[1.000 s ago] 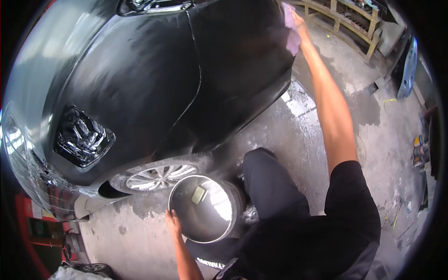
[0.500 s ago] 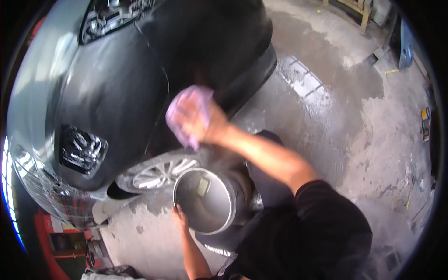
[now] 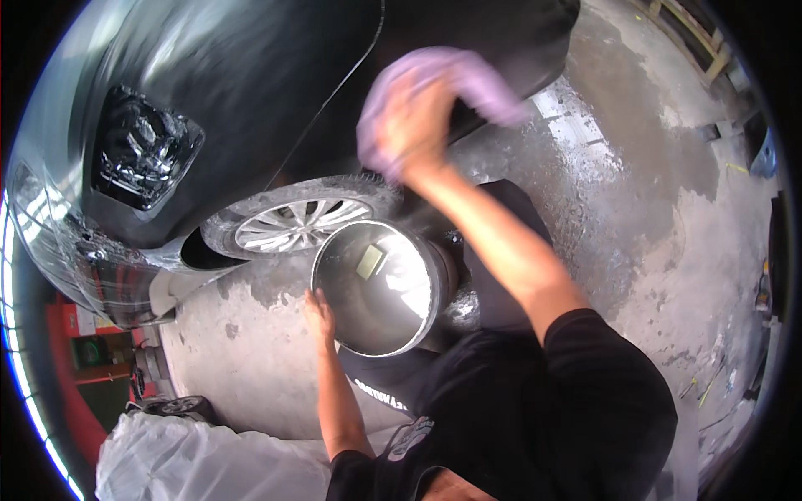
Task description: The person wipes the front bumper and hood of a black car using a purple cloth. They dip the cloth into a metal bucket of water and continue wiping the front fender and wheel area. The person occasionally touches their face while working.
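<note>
My right hand [image 3: 418, 125] grips a pale purple cloth [image 3: 491, 93] and presses or sweeps it near the dark car body panel [image 3: 251, 125], above the wheel [image 3: 305, 224]; whether it touches is blurred by motion. The cloth's loose end trails to the right. My left hand [image 3: 317, 316] holds the left rim of a large round bucket [image 3: 351, 330], its thumb side against the edge. Inside the bucket is greyish liquid with a bright reflection, and a pale yellow-green rectangular block [image 3: 370, 261] lies in it. The bucket stands tilted toward me between my legs.
An opening with crinkled covering [image 3: 144, 149] is in the car panel at left. Wet patches [image 3: 576, 125] mark the concrete floor. Translucent plastic sheeting [image 3: 200, 459] lies at lower left by a red cabinet [image 3: 67, 334]. A wooden frame [image 3: 693, 33] stands far right.
My right hand with the cloth has moved up and to the right, and the cloth has swung out. The view has shifted. My left hand stays at the bucket's rim.
</note>
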